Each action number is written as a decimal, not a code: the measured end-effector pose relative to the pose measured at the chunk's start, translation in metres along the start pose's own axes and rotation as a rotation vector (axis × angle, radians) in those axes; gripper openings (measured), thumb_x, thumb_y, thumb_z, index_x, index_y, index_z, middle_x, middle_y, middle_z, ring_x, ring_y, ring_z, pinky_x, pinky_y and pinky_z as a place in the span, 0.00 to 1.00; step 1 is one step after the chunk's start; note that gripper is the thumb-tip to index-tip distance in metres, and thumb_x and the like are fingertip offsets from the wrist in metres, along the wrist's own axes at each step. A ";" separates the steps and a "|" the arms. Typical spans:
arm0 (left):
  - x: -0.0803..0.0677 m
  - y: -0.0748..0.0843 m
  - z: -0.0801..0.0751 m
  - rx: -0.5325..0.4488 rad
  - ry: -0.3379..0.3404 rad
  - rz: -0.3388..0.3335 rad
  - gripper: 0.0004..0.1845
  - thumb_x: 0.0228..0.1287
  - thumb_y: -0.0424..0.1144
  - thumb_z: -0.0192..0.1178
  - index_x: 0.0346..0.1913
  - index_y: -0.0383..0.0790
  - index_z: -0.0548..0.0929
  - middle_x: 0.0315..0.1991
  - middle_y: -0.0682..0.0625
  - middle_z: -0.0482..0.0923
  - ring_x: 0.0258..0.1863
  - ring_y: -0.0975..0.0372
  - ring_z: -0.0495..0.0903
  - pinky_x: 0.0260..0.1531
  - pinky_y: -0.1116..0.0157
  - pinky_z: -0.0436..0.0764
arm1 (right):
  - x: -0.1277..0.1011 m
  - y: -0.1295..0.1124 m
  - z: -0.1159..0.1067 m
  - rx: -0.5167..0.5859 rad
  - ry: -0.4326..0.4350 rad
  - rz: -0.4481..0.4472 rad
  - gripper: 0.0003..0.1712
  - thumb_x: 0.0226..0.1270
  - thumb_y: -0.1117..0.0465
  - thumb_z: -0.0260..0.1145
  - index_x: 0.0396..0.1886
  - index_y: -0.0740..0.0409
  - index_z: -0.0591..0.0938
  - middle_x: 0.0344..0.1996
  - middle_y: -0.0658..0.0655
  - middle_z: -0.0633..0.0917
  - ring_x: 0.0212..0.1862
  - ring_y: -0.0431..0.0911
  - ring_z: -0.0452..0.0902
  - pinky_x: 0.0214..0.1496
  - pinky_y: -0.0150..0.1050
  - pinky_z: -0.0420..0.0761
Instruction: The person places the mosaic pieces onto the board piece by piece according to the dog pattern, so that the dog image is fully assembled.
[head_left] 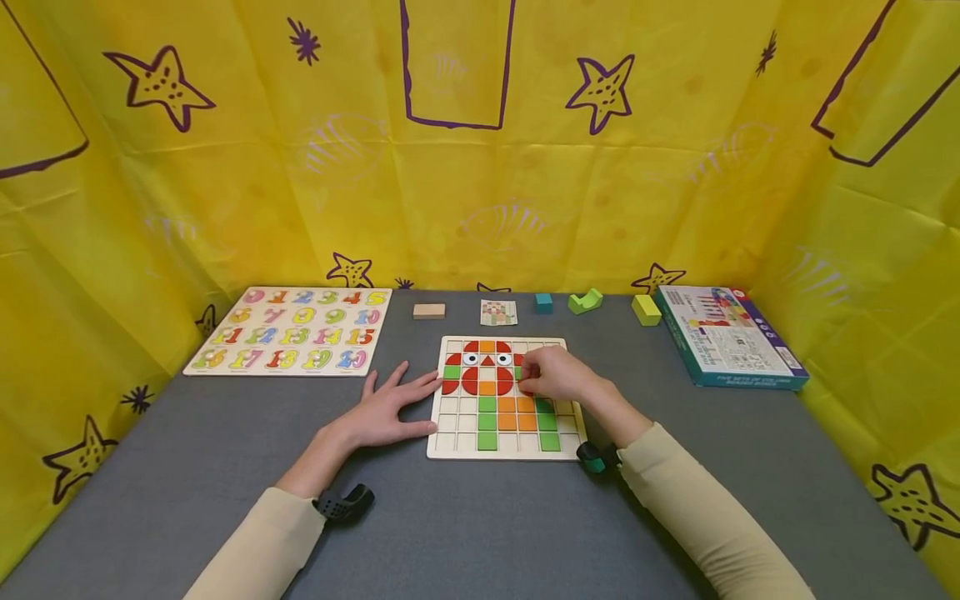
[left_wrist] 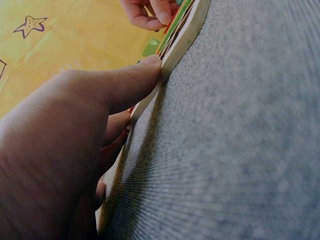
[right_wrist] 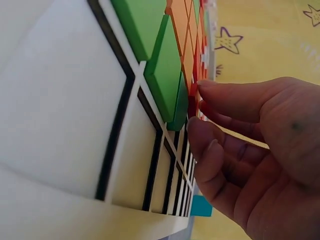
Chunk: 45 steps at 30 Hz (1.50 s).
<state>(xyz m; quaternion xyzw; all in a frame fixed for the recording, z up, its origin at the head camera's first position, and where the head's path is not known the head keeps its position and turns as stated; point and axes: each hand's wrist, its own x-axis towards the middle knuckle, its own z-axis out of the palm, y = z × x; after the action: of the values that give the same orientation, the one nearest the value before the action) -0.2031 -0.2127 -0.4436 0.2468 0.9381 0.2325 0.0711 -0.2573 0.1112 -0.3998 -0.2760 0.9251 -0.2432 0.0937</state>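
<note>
A white gridded puzzle board lies on the grey table, bearing red, orange and green tiles and two eye tiles. My left hand is spread flat beside it; thumb and fingertips touch the board's left edge, as the left wrist view also shows. Over the board's right side, my right hand pinches a small red tile between thumb and fingers. Its shape is mostly hidden by the fingers. Green tiles and orange tiles sit near that hand.
Behind the board are a wooden block, a pattern card, a blue cube, a green curved block and a yellow block. A number puzzle lies left, a flat box right. Yellow cloth encloses the table.
</note>
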 end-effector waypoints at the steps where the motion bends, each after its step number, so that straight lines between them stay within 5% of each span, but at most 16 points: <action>1: 0.000 0.000 0.000 0.001 0.000 0.000 0.45 0.63 0.69 0.60 0.78 0.53 0.65 0.79 0.56 0.55 0.79 0.42 0.36 0.64 0.32 0.26 | 0.000 0.000 0.000 -0.007 -0.001 -0.005 0.07 0.66 0.63 0.73 0.29 0.55 0.83 0.23 0.49 0.79 0.28 0.43 0.73 0.32 0.36 0.74; 23: -0.001 0.002 -0.001 0.013 0.000 -0.012 0.44 0.63 0.69 0.60 0.78 0.53 0.65 0.79 0.55 0.56 0.79 0.42 0.37 0.64 0.31 0.27 | 0.004 -0.001 -0.001 -0.051 -0.027 -0.041 0.07 0.66 0.62 0.73 0.28 0.54 0.84 0.24 0.48 0.79 0.32 0.44 0.73 0.37 0.38 0.74; 32: -0.001 0.002 -0.001 0.015 -0.002 -0.005 0.44 0.63 0.69 0.59 0.78 0.53 0.64 0.79 0.56 0.56 0.79 0.42 0.37 0.64 0.31 0.27 | 0.002 0.004 0.002 -0.015 -0.023 0.014 0.08 0.66 0.60 0.73 0.28 0.54 0.84 0.24 0.50 0.79 0.31 0.45 0.73 0.35 0.37 0.73; 45: -0.001 0.000 0.001 0.015 -0.002 -0.010 0.45 0.63 0.70 0.59 0.78 0.54 0.64 0.79 0.56 0.56 0.79 0.42 0.37 0.64 0.31 0.27 | -0.009 0.011 -0.013 0.048 0.003 -0.032 0.05 0.66 0.60 0.73 0.32 0.54 0.85 0.26 0.49 0.80 0.31 0.45 0.73 0.34 0.38 0.74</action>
<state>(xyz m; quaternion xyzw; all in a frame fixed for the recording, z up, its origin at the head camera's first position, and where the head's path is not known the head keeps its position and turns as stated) -0.2025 -0.2127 -0.4442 0.2430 0.9409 0.2250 0.0715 -0.2587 0.1291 -0.3937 -0.2879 0.9147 -0.2671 0.0951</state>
